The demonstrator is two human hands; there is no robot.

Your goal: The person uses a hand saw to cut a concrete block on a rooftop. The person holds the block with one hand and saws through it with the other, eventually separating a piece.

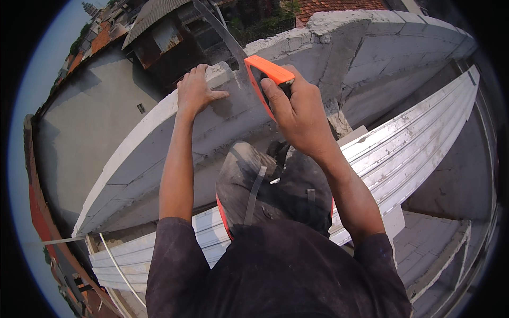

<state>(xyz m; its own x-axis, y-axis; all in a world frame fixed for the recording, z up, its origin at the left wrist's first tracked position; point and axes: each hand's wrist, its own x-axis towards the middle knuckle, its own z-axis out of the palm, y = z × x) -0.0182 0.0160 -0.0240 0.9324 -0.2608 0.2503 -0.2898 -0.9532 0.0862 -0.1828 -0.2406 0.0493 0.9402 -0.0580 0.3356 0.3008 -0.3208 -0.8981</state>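
A handsaw with an orange and black handle [268, 71] is in my right hand [302, 114]. My fingers are wrapped round its grip, with the thumb along the side. The long grey saw blade [225, 34] points up and to the left, over the top of a pale grey block wall [140, 127]. Left of the saw, my left hand [196, 91] grips the wall's top edge, fingers bent over it and the thumb spread on the near side. A short end of block [218, 75] shows between that hand and the blade. How deep the blade sits is unclear.
Ribbed metal sheets [408, 143] run along the near side of the wall, below my bent legs [249, 180]. Broken, rough block edges [336, 24] stand to the right. Beyond the wall lie a lower grey surface [98, 106] and neighbouring roofs [154, 21].
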